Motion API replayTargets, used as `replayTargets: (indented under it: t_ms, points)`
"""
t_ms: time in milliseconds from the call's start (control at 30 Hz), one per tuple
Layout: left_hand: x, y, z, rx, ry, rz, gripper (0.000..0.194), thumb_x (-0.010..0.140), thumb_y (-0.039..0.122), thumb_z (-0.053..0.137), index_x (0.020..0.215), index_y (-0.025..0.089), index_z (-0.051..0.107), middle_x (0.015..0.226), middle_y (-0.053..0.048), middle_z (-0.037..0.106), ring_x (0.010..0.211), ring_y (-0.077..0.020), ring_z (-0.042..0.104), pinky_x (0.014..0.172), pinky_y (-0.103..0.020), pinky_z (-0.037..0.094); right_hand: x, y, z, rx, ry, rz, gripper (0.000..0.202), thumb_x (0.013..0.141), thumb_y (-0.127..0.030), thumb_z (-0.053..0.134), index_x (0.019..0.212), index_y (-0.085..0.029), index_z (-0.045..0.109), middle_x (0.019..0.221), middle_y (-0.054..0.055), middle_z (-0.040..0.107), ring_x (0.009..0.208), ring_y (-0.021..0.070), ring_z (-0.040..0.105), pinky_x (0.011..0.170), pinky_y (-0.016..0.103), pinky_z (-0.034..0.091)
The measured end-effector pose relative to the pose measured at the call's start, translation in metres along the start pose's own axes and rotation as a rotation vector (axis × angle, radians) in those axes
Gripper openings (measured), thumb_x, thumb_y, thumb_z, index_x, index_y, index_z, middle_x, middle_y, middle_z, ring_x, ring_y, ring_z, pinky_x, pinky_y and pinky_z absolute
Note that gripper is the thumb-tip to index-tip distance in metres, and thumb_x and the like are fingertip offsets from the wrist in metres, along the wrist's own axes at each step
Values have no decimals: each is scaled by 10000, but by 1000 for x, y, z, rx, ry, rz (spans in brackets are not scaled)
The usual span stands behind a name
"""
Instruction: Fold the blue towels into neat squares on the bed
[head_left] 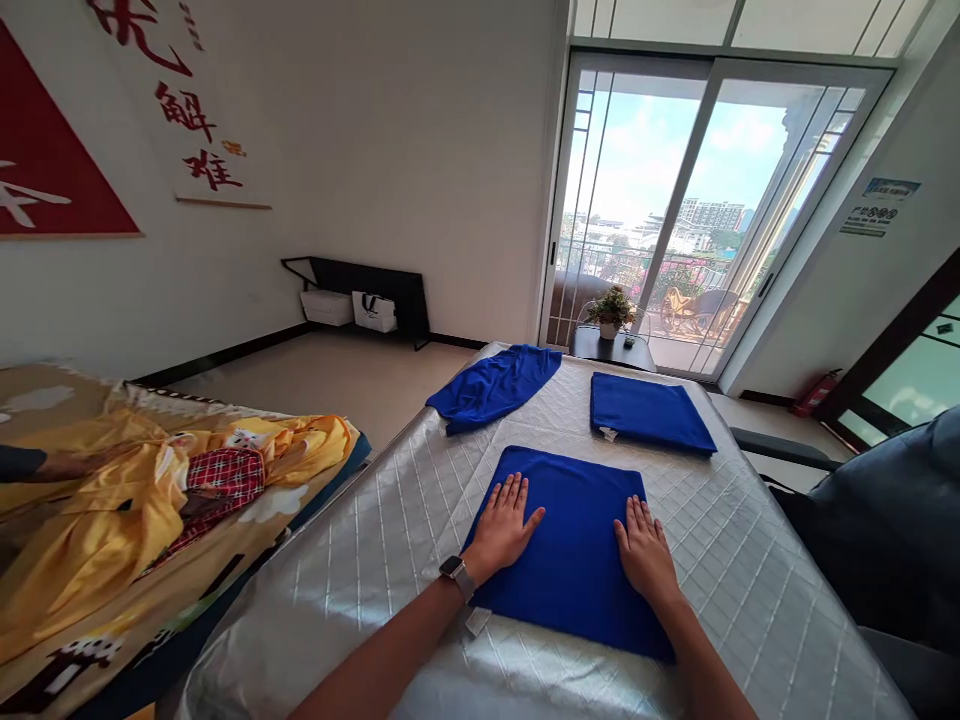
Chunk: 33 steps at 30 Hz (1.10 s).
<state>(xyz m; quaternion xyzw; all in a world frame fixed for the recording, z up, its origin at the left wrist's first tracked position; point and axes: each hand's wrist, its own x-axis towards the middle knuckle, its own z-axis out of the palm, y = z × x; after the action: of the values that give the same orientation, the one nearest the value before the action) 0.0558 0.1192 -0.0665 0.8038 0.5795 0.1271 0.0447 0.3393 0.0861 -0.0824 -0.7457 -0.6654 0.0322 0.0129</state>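
A blue cloth (pixel 570 560), folded into a flat square, lies on the silver quilted cover (pixel 375 560) in front of me. My left hand (pixel 504 525) rests flat on its left side, fingers stretched out, a watch on the wrist. Along the right edge my right hand (pixel 645 550) lies flat too, its fingers extended. A white tag (pixel 478 621) sticks out at the cloth's near left corner. Beyond it to the right is a second folded blue cloth (pixel 652 412) with a small white tag. Farther left lies a crumpled blue cloth (pixel 499 385).
On the left stands another bed bearing a yellow patterned fabric (pixel 150 500); another person's hand (pixel 67 465) touches it. A dark armchair (pixel 892 510) is close on the right. A potted plant (pixel 610 308) stands on a small dark table before the sliding glass door (pixel 660 190).
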Motion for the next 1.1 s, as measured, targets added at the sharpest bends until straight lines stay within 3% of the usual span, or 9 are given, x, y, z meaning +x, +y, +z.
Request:
replayTargets:
  t_ms: [100, 200, 467, 633, 733, 800, 867, 1000, 1100]
  points:
    - [-13, -27, -1, 34, 25, -71, 822, 1011, 660, 205, 1573, 68, 298, 1650, -167, 243, 1536, -287, 213, 1252, -486, 220, -1, 0, -1, -30, -24, 4, 663, 1036, -437, 126, 1604, -96, 132, 1686, 54, 108, 1554, 193, 79, 1253, 399, 83]
    - [-22, -41, 1, 23, 68, -94, 809, 1012, 655, 224, 1581, 83, 285, 1648, -172, 251, 1531, -298, 224, 1239, -499, 251, 1, 0, -6, -47, -56, -3, 665, 1033, -432, 135, 1603, -91, 146, 1684, 63, 123, 1553, 208, 103, 1250, 421, 102]
    - [-24, -39, 4, -4, 83, -125, 801, 1011, 642, 240, 1584, 86, 278, 1630, -184, 314, 1516, -306, 275, 1230, -500, 266, 48, -5, -30, 18, -26, 4, 663, 1037, -433, 110, 1606, -96, 152, 1687, 61, 128, 1555, 194, 86, 1250, 414, 91]
    - [-22, -45, 0, 20, 63, -129, 829, 998, 672, 216, 1566, 79, 329, 1607, -190, 360, 1500, -319, 314, 1223, -507, 274, 64, -5, -21, 20, -11, 10, 654, 1035, -402, 134, 1599, -74, 182, 1681, 76, 165, 1551, 197, 111, 1248, 399, 108]
    - [-9, -43, -10, 49, 59, -163, 867, 991, 685, 216, 1531, 26, 378, 1579, -230, 392, 1484, -343, 341, 1223, -509, 269, 65, -3, -13, 14, -1, 6, 652, 1037, -404, 124, 1600, -80, 182, 1682, 67, 159, 1552, 191, 104, 1250, 390, 101]
    - [5, -29, -15, 53, 77, -132, 857, 1002, 662, 220, 1518, -2, 385, 1577, -246, 386, 1490, -342, 329, 1227, -497, 262, 66, -2, -11, 9, 8, 2, 650, 1040, -405, 110, 1600, -81, 179, 1683, 64, 156, 1552, 189, 101, 1252, 390, 95]
    - [23, -2, -13, 20, 86, -14, 800, 1018, 627, 229, 1525, 28, 387, 1587, -226, 380, 1496, -322, 322, 1221, -488, 276, 66, -1, -10, 5, 16, -1, 646, 1044, -399, 106, 1601, -78, 171, 1683, 69, 153, 1552, 192, 101, 1251, 395, 98]
    - [58, 75, 12, -100, 67, 311, 665, 1042, 574, 241, 1532, 159, 414, 1600, -141, 397, 1507, -268, 309, 1219, -472, 283, 66, 2, -10, -13, 17, -37, 620, 1044, -350, 159, 1595, -69, 196, 1682, 95, 152, 1553, 206, 97, 1247, 400, 96]
    - [77, 116, 32, -138, 34, 400, 646, 1045, 573, 227, 1520, 191, 440, 1613, -116, 384, 1512, -253, 297, 1231, -459, 250, 65, 4, -10, -48, 11, -89, 590, 1027, -261, 190, 1590, -97, 247, 1683, 87, 153, 1554, 210, 89, 1244, 397, 94]
